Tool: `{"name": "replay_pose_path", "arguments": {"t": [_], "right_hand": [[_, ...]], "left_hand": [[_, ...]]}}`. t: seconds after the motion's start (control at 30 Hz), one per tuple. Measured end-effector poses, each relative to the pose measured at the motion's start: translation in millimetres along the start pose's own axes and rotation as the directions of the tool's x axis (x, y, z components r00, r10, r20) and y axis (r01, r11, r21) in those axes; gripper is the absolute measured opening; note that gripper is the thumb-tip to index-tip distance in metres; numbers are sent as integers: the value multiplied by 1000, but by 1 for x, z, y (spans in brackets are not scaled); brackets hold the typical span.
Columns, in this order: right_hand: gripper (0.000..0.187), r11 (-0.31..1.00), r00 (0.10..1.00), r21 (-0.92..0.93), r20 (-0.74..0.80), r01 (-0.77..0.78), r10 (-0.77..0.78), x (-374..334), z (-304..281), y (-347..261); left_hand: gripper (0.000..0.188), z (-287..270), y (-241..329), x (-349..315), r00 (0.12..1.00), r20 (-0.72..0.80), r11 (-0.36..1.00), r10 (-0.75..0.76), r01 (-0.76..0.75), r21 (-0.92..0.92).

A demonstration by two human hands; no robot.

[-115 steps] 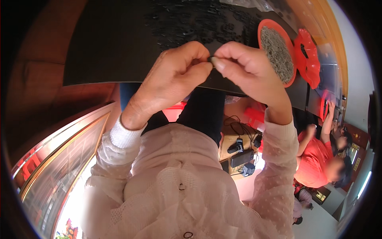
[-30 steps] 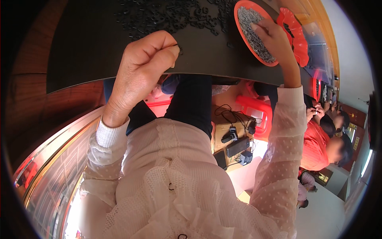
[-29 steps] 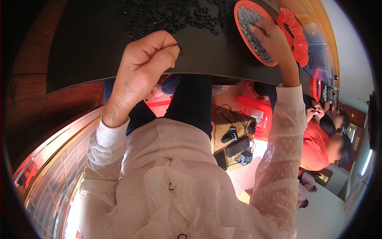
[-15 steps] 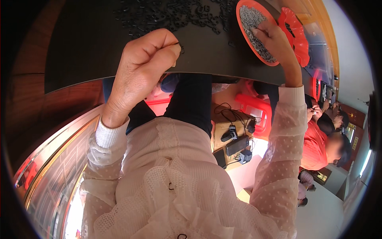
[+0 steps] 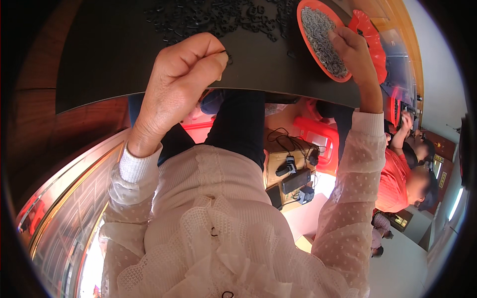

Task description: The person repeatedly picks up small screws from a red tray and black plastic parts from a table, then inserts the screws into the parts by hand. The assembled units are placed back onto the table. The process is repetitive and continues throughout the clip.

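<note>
My left hand (image 5: pixel 186 74) is closed in a pinch just above the near part of the dark table. A small black hooked piece (image 5: pixel 229 57) pokes out at its fingertips; most of it is hidden by the thumb and fingers. On the right, an orange bowl (image 5: pixel 304 32) is heaped with small grey screws (image 5: pixel 318 37). My right hand (image 5: pixel 354 54) reaches over the bowl's right side, its fingers curled and their tips at the screws. What those fingertips hold, if anything, is too small to make out.
Many loose black parts (image 5: pixel 198 20) lie scattered along the far side of the dark tabletop (image 5: pixel 109 64). Beyond the bowl stands a red wavy-rimmed dish (image 5: pixel 375 54). Below the table, a cardboard box (image 5: pixel 278 159) carries cables and chargers. Other people (image 5: pixel 395 179) sit at the right.
My right hand has drawn a little to the right, toward the bowl's edge. My left hand has barely moved and keeps its pinch. At the right a co-worker's arm has risen.
</note>
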State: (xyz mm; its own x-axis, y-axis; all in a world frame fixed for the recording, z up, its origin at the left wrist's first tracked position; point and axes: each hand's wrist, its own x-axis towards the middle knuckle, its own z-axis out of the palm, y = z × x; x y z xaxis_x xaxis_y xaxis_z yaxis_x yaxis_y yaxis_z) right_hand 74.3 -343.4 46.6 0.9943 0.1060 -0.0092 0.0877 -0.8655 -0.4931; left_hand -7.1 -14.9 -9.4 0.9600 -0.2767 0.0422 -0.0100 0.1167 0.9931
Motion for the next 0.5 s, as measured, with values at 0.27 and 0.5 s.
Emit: {"name": "replay_pose_path", "arguments": {"t": [0.27,0.5], "right_hand": [[24,990,993,-101,-55,103,-109,2,3,12],[19,877,945,-389,-44,282,-323,8,21,9]], "left_hand": [[12,1,0,1,1000,-11,1000,-2,2,-1],[12,0,1,0,1000,-10,1000,16,-16,24]]}}
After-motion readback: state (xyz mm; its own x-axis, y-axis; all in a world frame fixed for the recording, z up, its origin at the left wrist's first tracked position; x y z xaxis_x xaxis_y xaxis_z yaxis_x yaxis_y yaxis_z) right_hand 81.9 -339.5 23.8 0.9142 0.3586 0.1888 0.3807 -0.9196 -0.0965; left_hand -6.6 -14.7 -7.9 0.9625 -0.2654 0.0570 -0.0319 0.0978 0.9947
